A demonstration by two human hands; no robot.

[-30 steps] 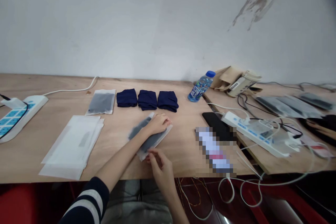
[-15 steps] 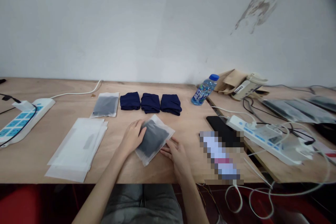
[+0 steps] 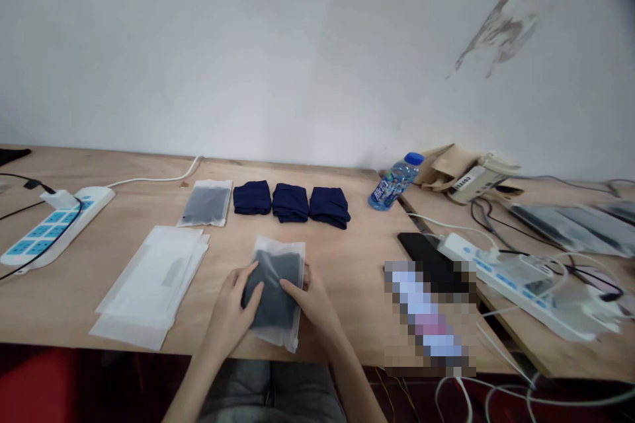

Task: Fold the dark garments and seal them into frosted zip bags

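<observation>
A frosted zip bag (image 3: 278, 291) with dark folded cloth inside is at the table's front edge. My left hand (image 3: 233, 307) grips its left side, thumb on top. On its right side my right hand (image 3: 312, 297) holds it, thumb on the face and fingers behind the edge. Farther back lie three folded navy cloths (image 3: 252, 198), (image 3: 290, 202), (image 3: 329, 205) in a row. Left of them is another filled frosted bag (image 3: 206, 203). A stack of flat frosted bags (image 3: 151, 284) lies to the left of my left hand.
A power strip (image 3: 59, 228) is at far left. At right are a blue-capped bottle (image 3: 395, 182), a black object (image 3: 431, 261), a blurred-out phone-like item (image 3: 426, 317), a second power strip (image 3: 516, 284) with cables, a paper bag (image 3: 441, 165) and more filled bags (image 3: 570, 228).
The held bag has turned more upright and shifted toward the table's front edge. My right hand has moved onto its right side and taken hold. The view has shifted slightly.
</observation>
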